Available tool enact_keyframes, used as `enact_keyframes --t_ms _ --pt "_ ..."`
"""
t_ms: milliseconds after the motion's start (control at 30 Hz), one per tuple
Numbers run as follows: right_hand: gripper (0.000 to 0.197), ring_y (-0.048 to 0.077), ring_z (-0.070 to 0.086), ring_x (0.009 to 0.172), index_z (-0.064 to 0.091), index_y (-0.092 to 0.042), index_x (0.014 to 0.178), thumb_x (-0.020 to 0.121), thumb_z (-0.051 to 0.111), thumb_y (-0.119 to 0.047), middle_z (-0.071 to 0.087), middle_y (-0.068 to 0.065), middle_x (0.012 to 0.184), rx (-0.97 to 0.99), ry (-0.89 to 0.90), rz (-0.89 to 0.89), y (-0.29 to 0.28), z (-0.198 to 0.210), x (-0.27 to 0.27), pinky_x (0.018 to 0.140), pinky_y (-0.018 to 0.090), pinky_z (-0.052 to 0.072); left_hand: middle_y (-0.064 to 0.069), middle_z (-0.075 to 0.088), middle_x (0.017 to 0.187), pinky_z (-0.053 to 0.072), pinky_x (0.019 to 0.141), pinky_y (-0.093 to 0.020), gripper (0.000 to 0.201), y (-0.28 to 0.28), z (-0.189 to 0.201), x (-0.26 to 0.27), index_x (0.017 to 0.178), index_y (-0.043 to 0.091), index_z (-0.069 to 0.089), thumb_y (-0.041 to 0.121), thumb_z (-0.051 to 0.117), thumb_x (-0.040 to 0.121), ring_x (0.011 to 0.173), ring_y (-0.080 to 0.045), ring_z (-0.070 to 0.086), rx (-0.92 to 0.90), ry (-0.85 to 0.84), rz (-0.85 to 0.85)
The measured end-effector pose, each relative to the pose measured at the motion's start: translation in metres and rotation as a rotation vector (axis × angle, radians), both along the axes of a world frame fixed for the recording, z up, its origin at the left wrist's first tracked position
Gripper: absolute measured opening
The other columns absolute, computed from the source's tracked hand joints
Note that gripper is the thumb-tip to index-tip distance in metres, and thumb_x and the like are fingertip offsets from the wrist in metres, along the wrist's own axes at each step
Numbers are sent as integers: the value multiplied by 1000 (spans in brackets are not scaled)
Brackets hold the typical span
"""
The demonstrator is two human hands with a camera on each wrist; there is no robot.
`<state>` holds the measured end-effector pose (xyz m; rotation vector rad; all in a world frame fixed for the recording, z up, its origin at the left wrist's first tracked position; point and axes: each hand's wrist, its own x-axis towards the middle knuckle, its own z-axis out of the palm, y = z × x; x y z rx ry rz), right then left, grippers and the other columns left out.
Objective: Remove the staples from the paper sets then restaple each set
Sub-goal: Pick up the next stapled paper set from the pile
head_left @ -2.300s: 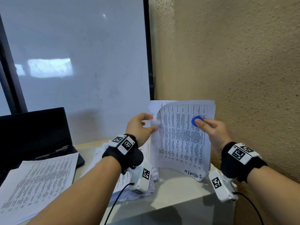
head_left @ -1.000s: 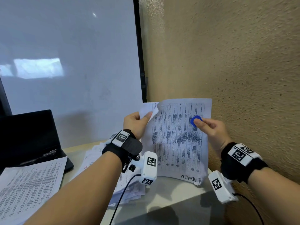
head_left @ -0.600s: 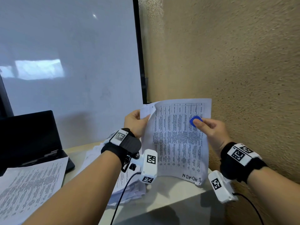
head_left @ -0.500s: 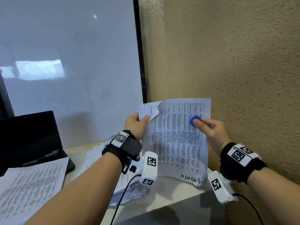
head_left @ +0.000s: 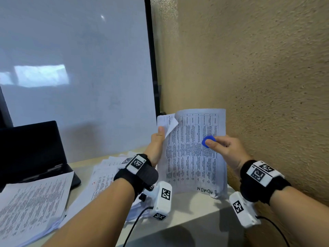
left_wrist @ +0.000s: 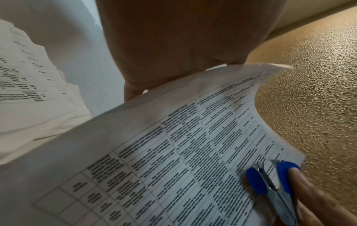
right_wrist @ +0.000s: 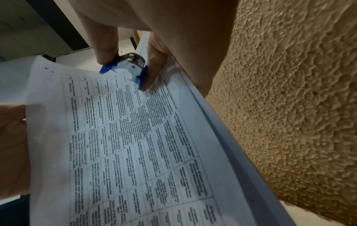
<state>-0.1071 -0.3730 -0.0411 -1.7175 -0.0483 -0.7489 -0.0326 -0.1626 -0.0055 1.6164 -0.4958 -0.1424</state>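
Printed paper set (head_left: 193, 157) held upright above desk (head_left: 192, 211), bottom edge touching it. Left hand (head_left: 156, 145) pinching its left edge, thumb in front. Right hand (head_left: 226, 146) pinching blue staple remover (head_left: 208, 140) between thumb and fingers, against the page.

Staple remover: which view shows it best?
Right wrist: the staple remover shows both blue grips and its metal jaws, pinched by the right hand. Left wrist shows it side-on at the frame's corner; head shows only a blue tab.

Pale desk (head_left: 192, 209) bears 2 paper stacks (head_left: 32, 205), apparently a laptop (head_left: 30, 150).
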Motion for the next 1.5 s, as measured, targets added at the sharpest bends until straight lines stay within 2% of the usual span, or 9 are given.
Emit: enact_keyframes --t_ms 67,200,400,667,867,1067,1267,1367,1500 --pt "8 10 65 91 74 -19 84 81 72 -26 71 2 94 19 -6 -1 2 1 -3 82 24 44 8 41 122 35 91 -26 67 1 -3 5 143 15 28 62 19 96 108 -8 46 26 -7 9" --pt "15 3 65 88 74 -17 90 80 73 -29 73 -3 90 0 32 -35 3 2 -1 75 18 43 5 52 132 42 101 -36 103 3 -5 8 143 23 31 93 27 67 116 -11 54 51 19 -26" --pt "20 -3 61 78 73 -14 91 81 73 -32 69 -8 83 -26 -31 -119 22 27 1 67 16 41 0 63 124 39 106 -50 76 28 4 8 131 27 54 73 9 90 116 -22 58 172 57 -6" --pt "19 8 60 80 68 -23 79 79 74 -41 65 -7 83 -130 -50 -50 94 81 31 74 24 45 -9 55 114 51 68 -37 41 119 15 28 127 14 38 30 58 95 66 -22 63 186 -31 295" --pt "38 32 60 109 72 -15 78 70 74 -52 67 22 107 -29 -41 106 158 83 55 94 40 47 -9 61 94 49 47 -22 12 233 -5 37 100 10 59 20 60 93 67 -22 64 717 13 457" --pt "33 1 57 87 72 -12 97 78 70 -38 69 2 96 -70 40 315 223 59 86 88 24 42 -5 69 93 53 78 -31 43 348 -56 63 93 12 69 51 70 74 84 -22 65 1336 271 575" --pt "20 15 59 100 70 -22 89 76 71 -37 69 1 95 -98 86 372 261 41 126 94 29 37 -2 66 92 54 81 -33 69 399 -73 52 95 14 66 70 74 54 85 -21 64 1380 412 722" --pt "12 18 58 98 70 -21 87 80 71 -31 69 3 92 -118 97 366 269 36 140 92 30 37 1 66 81 56 77 -31 56 406 -76 50 76 21 63 67 78 48 76 -17 64 1335 422 714" --pt "14 14 58 92 69 -23 86 76 71 -32 68 -4 87 -132 102 378 276 31 152 93 29 40 0 62 90 52 77 -29 68 413 -77 62 106 16 62 67 74 62 81 -18 60 1262 381 822"
